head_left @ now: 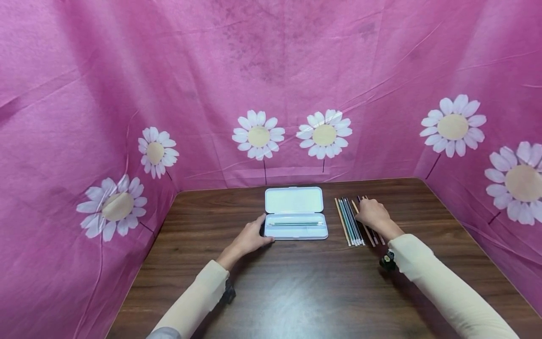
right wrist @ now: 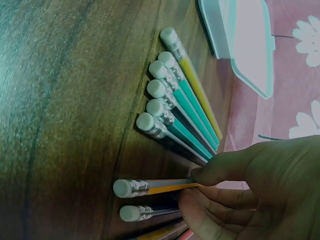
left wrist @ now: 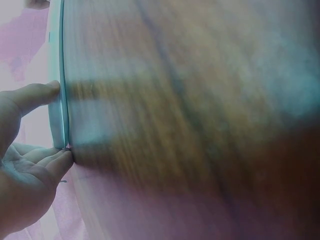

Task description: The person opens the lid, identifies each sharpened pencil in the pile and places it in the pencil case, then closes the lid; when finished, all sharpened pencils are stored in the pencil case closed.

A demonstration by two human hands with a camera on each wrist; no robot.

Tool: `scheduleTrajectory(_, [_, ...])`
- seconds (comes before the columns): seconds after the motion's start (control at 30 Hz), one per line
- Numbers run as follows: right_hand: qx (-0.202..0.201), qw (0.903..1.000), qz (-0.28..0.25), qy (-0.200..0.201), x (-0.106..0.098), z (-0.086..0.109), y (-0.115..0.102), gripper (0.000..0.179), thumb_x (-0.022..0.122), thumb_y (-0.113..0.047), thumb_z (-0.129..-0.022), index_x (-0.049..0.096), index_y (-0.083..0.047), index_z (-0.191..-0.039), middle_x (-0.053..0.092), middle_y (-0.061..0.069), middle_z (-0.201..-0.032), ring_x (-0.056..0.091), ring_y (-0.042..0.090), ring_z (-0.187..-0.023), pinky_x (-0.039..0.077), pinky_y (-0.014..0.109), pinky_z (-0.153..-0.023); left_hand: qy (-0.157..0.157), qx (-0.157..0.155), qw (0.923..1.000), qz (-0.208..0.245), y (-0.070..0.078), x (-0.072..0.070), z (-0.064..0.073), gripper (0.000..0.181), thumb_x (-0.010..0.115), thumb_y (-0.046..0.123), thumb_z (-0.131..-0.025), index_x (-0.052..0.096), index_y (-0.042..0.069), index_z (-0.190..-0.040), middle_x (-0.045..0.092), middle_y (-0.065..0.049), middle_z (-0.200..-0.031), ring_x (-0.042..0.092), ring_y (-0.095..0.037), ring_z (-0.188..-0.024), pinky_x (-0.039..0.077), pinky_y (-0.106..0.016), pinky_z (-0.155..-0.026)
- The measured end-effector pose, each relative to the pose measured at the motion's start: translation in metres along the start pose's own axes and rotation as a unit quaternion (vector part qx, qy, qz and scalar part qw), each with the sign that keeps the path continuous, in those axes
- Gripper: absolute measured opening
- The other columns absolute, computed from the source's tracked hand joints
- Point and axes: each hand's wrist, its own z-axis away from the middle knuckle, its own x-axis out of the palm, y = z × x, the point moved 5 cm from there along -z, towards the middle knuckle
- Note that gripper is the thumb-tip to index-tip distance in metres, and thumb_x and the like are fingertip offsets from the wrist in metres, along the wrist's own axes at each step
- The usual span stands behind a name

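An open white pencil case point(head_left: 292, 232) lies on the table, its lid point(head_left: 293, 200) tipped back, with green pencil point(head_left: 292, 223) inside. My left hand point(head_left: 251, 235) holds the case's near left corner, thumb on the front edge and fingers along the left side; the left wrist view shows this hand point(left wrist: 32, 165) too. To the right, my right hand point(head_left: 373, 216) is over a row of pencils point(head_left: 349, 221). In the right wrist view, its thumb and index finger pinch a yellow-and-grey striped pencil point(right wrist: 155, 187). Pencil tips behind the hand are hidden.
A dark pencil point(right wrist: 132, 213) lies close beside the pinched one, with more pencils partly cut off below it. The wooden table point(head_left: 288, 287) meets a pink cloth point(head_left: 203, 94) with printed daisies at its back and sides.
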Motion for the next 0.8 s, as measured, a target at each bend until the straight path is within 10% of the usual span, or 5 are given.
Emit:
scheduleTrajectory(0.27, [0.001,0.9997,-0.019,0.016,-0.028,0.022,-0.03,0.033,0.066,-0.016,-0.081,0.042,-0.018,-0.059,0.041,-0.003,-0.057,0.047,0.021,-0.056,0.043,0.038,-0.055,-0.001,-0.002,1.0,0.003,0.0,0.0,0.0,0.091,0.083,0.028,-0.094,0.035,-0.004,-0.163,0.047,-0.028,-0.162,0.05,-0.041,-0.148,0.042,-0.053,-0.124])
scheduleTrajectory(0.8, [-0.085,0.9955,-0.035,0.024,-0.066,0.028,-0.103,0.004,0.071,-0.016,-0.082,0.067,-0.014,-0.082,0.064,0.003,-0.074,0.058,0.022,-0.067,0.043,0.034,-0.056,0.0,0.005,1.0,-0.002,-0.001,0.001,0.0,0.09,0.084,0.027,-0.093,0.035,-0.004,-0.163,0.049,-0.028,-0.161,0.052,-0.04,-0.147,0.044,-0.053,-0.123])
